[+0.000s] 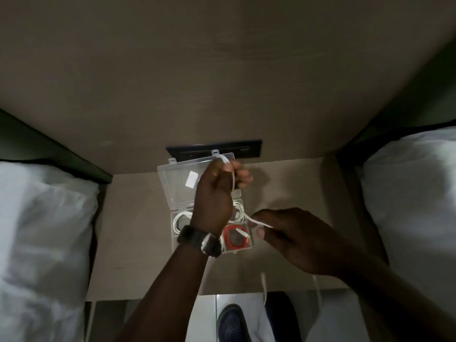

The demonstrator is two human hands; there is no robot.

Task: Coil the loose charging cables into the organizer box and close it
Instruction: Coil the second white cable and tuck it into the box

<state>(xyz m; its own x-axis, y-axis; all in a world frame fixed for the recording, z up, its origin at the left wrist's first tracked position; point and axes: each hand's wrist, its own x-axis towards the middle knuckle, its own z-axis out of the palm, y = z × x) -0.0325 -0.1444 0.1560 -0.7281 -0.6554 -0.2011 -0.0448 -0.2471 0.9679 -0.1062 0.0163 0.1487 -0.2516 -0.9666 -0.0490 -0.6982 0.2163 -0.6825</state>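
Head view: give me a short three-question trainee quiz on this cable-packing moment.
1. True or false: the clear plastic organizer box has its lid shut.
2. What colour is the coiled cable in the near right compartment?
3. What do both hands hold? A) a phone B) a white charging cable C) a pillow

Key:
1. False; the lid stands open.
2. Red.
3. B; the left hand grips it above the box, the right hand pinches it lower down.

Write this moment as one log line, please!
left hand: holds white cable | right hand: pinches same cable | organizer box: open, red cable coiled inside
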